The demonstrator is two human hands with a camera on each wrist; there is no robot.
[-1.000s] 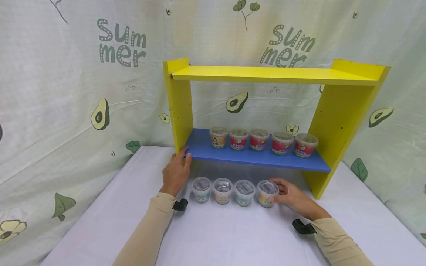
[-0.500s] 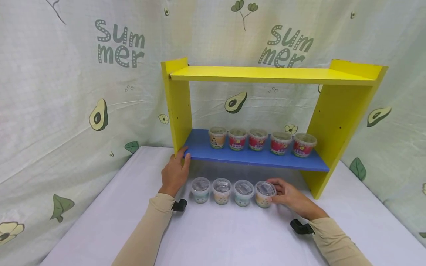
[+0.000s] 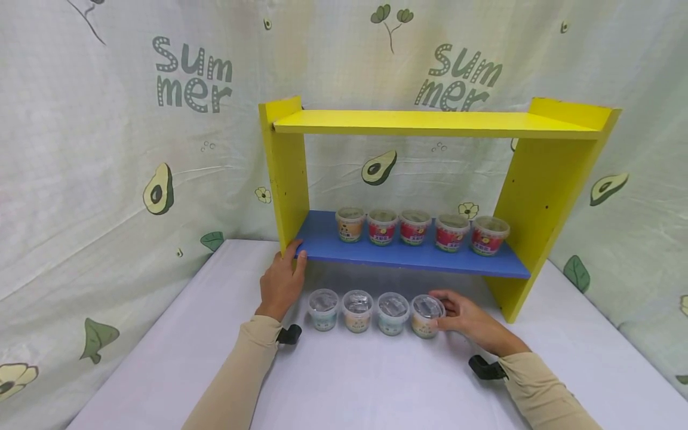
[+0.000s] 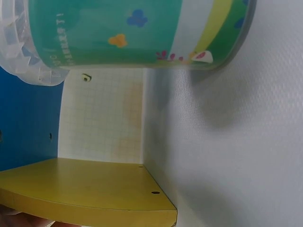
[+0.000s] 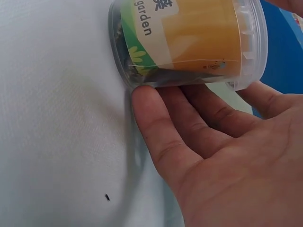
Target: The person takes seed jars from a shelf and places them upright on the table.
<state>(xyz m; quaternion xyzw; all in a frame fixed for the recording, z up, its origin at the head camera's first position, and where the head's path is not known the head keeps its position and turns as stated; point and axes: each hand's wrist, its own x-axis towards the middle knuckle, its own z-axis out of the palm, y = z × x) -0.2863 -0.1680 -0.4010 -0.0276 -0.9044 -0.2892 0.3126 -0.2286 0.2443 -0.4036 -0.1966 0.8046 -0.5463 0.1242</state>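
My right hand [image 3: 470, 319] holds a small clear-lidded plastic tub with an orange label [image 3: 424, 325] at the right end of a row on the table. In the right wrist view, the fingers lie along the side of this tub [image 5: 199, 42], its base at the white cloth. To its left stand a teal-labelled tub [image 3: 391, 324], an orange-labelled tub [image 3: 357, 322] and another teal tub [image 3: 323, 321]. My left hand [image 3: 282, 283] grips the lower front corner of the yellow and blue shelf [image 3: 376, 254], by its left side panel [image 4: 90, 189].
Several tubs line the blue board: one with an orange label [image 3: 349, 230], the others red, such as the red-labelled tub [image 3: 412, 233]. A yellow top board [image 3: 430, 122] spans above them. Behind hangs a printed cloth [image 3: 204, 149]; white cloth [image 3: 344, 382] covers the table.
My right hand has shifted the orange-labelled tub slightly left, closer to the neighbouring teal one. The left hand stays on the shelf corner. The head view has drifted a little.
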